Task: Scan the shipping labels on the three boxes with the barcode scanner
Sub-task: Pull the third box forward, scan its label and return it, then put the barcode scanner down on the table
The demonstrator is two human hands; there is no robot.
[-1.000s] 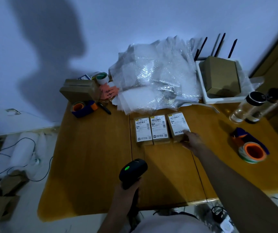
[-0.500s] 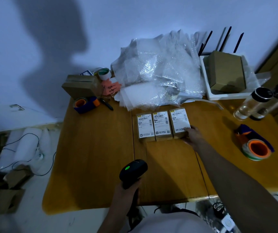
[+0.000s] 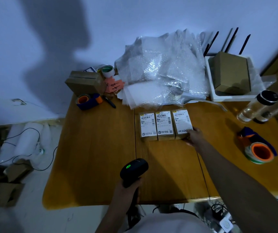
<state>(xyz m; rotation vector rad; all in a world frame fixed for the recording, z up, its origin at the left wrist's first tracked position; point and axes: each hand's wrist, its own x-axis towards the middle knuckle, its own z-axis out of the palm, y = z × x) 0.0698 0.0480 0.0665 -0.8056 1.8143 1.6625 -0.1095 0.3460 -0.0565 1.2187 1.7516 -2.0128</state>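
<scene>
Three small cardboard boxes lie side by side on the wooden table (image 3: 92,157), each with a white shipping label facing up: the left box (image 3: 148,125), the middle box (image 3: 164,124) and the right box (image 3: 182,122). My right hand (image 3: 193,136) rests on the near right corner of the right box, fingers touching it. My left hand (image 3: 129,190) grips the handle of a black barcode scanner (image 3: 134,171) near the table's front edge. A green light glows on the scanner's head, which points toward the boxes.
Bubble wrap (image 3: 161,71) is heaped behind the boxes. Behind it to the right a white tray (image 3: 209,78) holds a brown box. Two bottles (image 3: 259,106) and a tape dispenser (image 3: 257,147) sit at right. Another dispenser (image 3: 87,100) and a carton (image 3: 84,82) stand at back left.
The view has shifted a little. My right hand stays on the right box's near corner, and my left hand keeps the scanner in the same place.
</scene>
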